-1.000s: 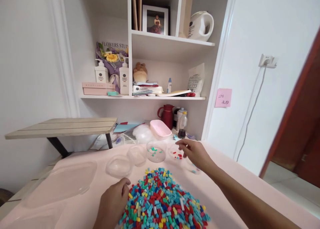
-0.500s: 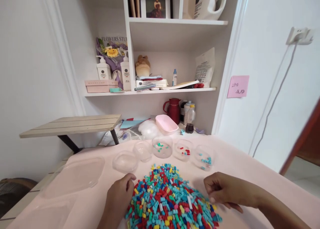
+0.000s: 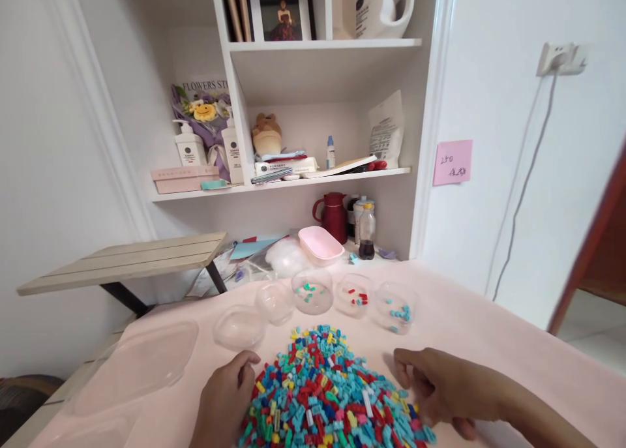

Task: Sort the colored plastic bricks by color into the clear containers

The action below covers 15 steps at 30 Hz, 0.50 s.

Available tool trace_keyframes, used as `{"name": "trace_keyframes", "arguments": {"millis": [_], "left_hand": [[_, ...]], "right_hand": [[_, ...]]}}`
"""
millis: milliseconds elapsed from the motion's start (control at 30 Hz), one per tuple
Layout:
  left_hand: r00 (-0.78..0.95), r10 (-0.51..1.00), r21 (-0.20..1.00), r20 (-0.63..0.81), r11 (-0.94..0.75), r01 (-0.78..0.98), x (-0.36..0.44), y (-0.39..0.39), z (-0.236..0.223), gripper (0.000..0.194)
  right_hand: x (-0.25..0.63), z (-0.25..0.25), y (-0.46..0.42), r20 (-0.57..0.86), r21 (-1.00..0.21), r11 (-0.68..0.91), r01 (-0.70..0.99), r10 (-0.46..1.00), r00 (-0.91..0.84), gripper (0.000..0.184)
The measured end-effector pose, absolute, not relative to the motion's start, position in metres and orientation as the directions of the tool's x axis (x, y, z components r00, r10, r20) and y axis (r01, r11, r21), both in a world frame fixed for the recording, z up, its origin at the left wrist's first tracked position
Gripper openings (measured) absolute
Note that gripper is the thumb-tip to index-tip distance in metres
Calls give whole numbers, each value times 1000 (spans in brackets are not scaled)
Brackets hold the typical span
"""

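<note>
A wide heap of small toy bricks [image 3: 323,389] in blue, red, yellow, green and white lies between my hands. My left hand [image 3: 225,396] rests at the heap's left edge, its fingers curled in; whatever may be inside them is hidden. At the right edge, my right hand [image 3: 445,383] is held with the index finger bent down beside the bricks and apart from the thumb. No brick shows in it. Beyond the heap stand clear containers: one with green bricks [image 3: 312,304], one with red bricks [image 3: 353,304] and one with blue bricks [image 3: 395,321].
Two more clear containers, a round one [image 3: 274,311] and a wider one [image 3: 239,334], continue the row leftward. A large clear tray [image 3: 141,363] lies on the pink cloth. Behind are a pink basin [image 3: 321,244], a red jug [image 3: 333,218] and a bottle [image 3: 366,233]. A wooden stand [image 3: 127,259] is at left.
The view has shifted, so the shelf appears further left. My right index finger has stretched out somewhat from the curled hand. My left hand stays beside the heap.
</note>
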<state>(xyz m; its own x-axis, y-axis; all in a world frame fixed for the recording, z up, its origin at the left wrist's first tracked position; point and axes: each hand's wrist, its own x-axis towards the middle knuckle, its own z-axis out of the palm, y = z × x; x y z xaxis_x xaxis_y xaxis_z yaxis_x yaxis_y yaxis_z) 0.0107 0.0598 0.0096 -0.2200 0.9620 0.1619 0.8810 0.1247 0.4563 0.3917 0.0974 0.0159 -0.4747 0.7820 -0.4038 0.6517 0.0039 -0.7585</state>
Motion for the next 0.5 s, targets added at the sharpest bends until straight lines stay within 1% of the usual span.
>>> {"name": "trace_keyframes", "arguments": {"millis": [167,500], "left_hand": [[-222,960,477,170,117,871,9,61,8,33],[-212,962,476,170,108,873,7,62,6,34]], "right_hand": [[383,11,99,-355,-758,28,652,820,-449,23],[370,10,98,-231,-795,134,592,835,-499,17]]}}
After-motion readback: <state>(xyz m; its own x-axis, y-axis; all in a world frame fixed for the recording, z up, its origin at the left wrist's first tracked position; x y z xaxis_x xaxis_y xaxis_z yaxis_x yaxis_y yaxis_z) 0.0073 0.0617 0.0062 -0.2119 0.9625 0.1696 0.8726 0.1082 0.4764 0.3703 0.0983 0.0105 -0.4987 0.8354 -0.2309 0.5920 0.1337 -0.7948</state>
